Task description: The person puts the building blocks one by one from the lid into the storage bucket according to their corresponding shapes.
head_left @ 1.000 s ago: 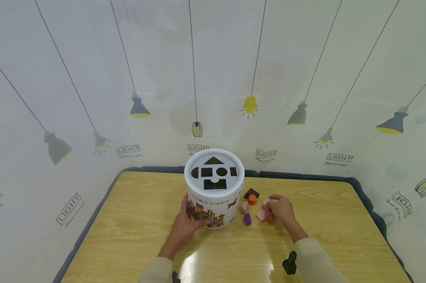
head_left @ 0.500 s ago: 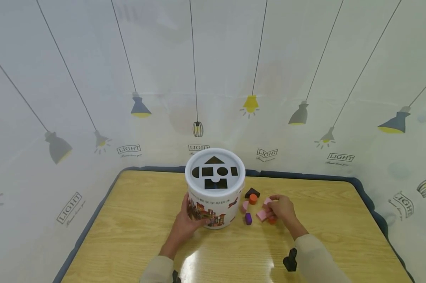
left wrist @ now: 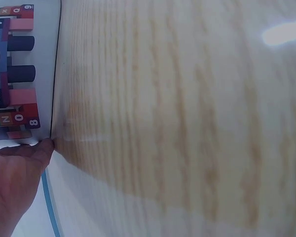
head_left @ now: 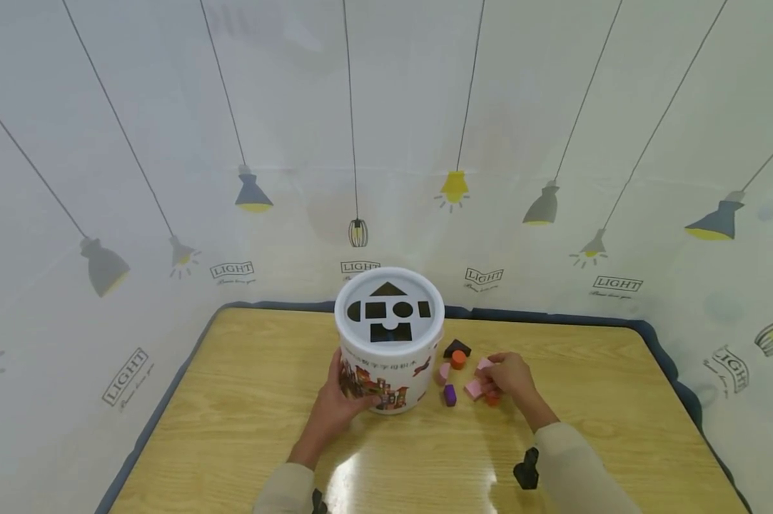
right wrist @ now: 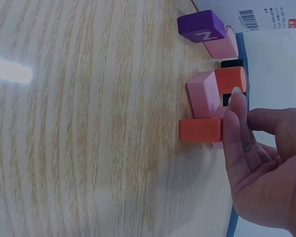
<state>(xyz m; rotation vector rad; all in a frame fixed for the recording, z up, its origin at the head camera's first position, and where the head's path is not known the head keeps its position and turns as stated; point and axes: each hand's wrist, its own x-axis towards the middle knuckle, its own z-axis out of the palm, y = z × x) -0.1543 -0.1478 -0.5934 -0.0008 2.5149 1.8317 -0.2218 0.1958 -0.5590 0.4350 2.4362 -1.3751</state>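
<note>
In the head view a white printed bucket stands upright on the table, its lid pierced by several shaped holes. My left hand grips the bucket's lower left side, thumb on the front. To its right, my right hand pinches a pink block, largely hidden by the fingers. Close by lie another pink block and an orange block, just beside the fingers in the right wrist view. A purple block and a pink half-round block sit nearer the bucket.
Farther back are an orange cylinder and a black triangular block. The wooden table ends in a dark blue edge, with a lamp-patterned curtain behind it.
</note>
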